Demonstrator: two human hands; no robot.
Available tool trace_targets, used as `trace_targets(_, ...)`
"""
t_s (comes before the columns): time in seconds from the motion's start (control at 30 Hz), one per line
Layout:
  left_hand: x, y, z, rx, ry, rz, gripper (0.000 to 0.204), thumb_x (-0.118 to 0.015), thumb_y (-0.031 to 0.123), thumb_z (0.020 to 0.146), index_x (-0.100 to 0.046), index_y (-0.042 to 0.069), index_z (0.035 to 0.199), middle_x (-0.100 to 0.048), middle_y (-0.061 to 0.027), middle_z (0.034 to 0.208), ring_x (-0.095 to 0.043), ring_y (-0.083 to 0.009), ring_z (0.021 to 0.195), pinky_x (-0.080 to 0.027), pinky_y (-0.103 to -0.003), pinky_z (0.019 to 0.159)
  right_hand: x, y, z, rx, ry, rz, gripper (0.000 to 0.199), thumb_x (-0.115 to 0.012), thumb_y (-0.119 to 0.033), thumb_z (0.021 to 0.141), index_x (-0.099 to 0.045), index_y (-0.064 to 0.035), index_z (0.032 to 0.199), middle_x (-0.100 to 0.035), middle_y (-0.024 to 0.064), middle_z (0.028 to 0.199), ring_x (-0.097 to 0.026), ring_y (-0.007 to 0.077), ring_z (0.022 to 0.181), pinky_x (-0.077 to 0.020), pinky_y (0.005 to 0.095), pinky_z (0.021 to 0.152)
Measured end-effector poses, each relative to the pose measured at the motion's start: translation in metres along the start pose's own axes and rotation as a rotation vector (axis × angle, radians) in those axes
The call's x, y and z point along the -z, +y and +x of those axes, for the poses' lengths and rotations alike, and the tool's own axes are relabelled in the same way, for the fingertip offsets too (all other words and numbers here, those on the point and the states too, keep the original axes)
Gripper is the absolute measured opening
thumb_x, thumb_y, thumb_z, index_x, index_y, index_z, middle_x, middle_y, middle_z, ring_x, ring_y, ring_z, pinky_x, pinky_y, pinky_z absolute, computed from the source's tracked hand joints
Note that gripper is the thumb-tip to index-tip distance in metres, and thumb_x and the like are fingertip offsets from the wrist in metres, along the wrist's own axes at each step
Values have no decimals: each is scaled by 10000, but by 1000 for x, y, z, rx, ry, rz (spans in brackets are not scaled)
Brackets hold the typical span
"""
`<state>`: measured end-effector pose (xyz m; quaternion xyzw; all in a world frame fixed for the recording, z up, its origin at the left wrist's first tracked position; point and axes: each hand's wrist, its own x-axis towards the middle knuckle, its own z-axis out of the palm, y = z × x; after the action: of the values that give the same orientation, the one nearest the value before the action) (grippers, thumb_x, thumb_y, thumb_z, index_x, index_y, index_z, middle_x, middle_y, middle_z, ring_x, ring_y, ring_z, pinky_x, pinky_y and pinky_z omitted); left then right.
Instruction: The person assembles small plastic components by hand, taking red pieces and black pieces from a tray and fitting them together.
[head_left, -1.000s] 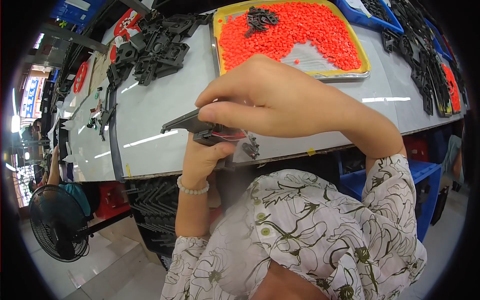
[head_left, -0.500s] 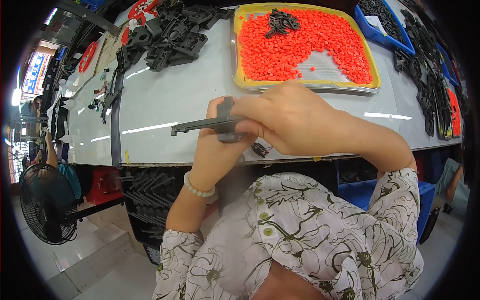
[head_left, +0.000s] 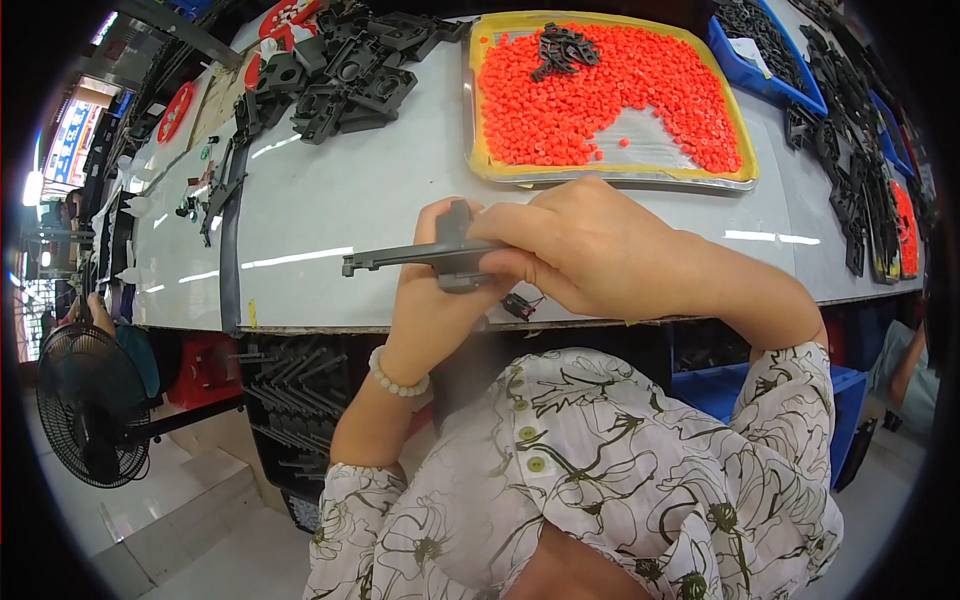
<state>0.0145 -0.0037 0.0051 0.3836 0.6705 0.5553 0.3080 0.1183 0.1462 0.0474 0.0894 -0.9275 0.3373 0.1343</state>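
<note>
Above the near table edge, both my hands hold a dark grey plastic part with a long thin arm pointing left and a wider block at its middle. My left hand, with a beaded bracelet at the wrist, wraps around the block from below and behind. The fingers of my right hand pinch the part's right end; whether they also hold something small is hidden. A small dark piece with thin wires lies at the table edge, just below my right hand.
A yellow-rimmed metal tray of small red pieces, with black clips on top, stands beyond my hands. Black plastic housings are heaped far left. At right are a blue bin and dark parts. A fan stands lower left.
My hands and the grey part sit slightly lower in the picture, and the part's thin arm is tilted a little differently. Both hands keep their grip.
</note>
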Motion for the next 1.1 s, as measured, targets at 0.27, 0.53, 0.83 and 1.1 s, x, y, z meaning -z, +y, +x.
trace_targets(0.27,-3,1,4,-26,-39,198,571,-728,50,685,-398,39,1151,-547,-52,1033,-548,-124,903,-463,-264,763,-1,-4,-3,-27,31,-36,248,-597,-140,801,-541,-49,1025,-541,140,617,-542,334,575,-418,418,534)
trace_targets(0.53,9,-19,9,86,-131,-355,559,-735,68,689,-428,27,1154,-572,-53,1007,-566,-136,900,-475,-269,782,33,-1,18,-214,-114,291,435,-603,-363,816,-566,0,1053,-611,168,738,-609,278,717,-468,355,632)
trace_targets(0.83,20,-25,16,-28,-87,-669,882,-690,572,631,-367,34,1250,-525,-166,1119,-546,-293,1040,-513,-383,842,-23,13,-26,-314,82,374,481,-735,-289,706,-521,-34,1052,-582,110,939,-568,224,908,-452,342,807)
trace_targets(1.1,21,-27,17,-27,-94,-616,919,-671,611,620,-366,19,1253,-525,-171,1122,-543,-315,1050,-510,-387,843,-62,18,-32,-402,366,520,521,-785,-313,646,-525,-16,987,-571,104,901,-552,205,902,-440,301,792)
